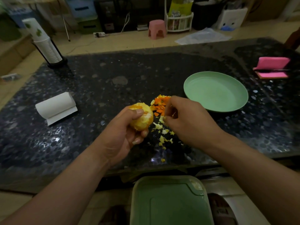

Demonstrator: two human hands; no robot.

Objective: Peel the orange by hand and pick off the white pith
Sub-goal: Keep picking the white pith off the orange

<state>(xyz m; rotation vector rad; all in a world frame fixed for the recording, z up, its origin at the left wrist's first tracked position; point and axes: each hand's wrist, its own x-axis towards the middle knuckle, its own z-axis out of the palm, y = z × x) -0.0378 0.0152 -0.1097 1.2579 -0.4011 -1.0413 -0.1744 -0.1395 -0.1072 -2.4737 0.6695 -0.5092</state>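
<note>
Just left of my right grip (186, 120), fingertips (168, 119) bunched, contents unclear, sits the orange (141, 116) clamped in my left grip (120, 135).

Left hand (123, 132) holding peeled orange (142, 116), right hand (183, 117) pinching over peel scraps (160, 104), green plate (215, 91) nearby

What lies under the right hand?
Orange peel scraps and pale pith bits scattered on the table. The right hand covers part of the pile; whether it pinches anything is unclear.
</note>
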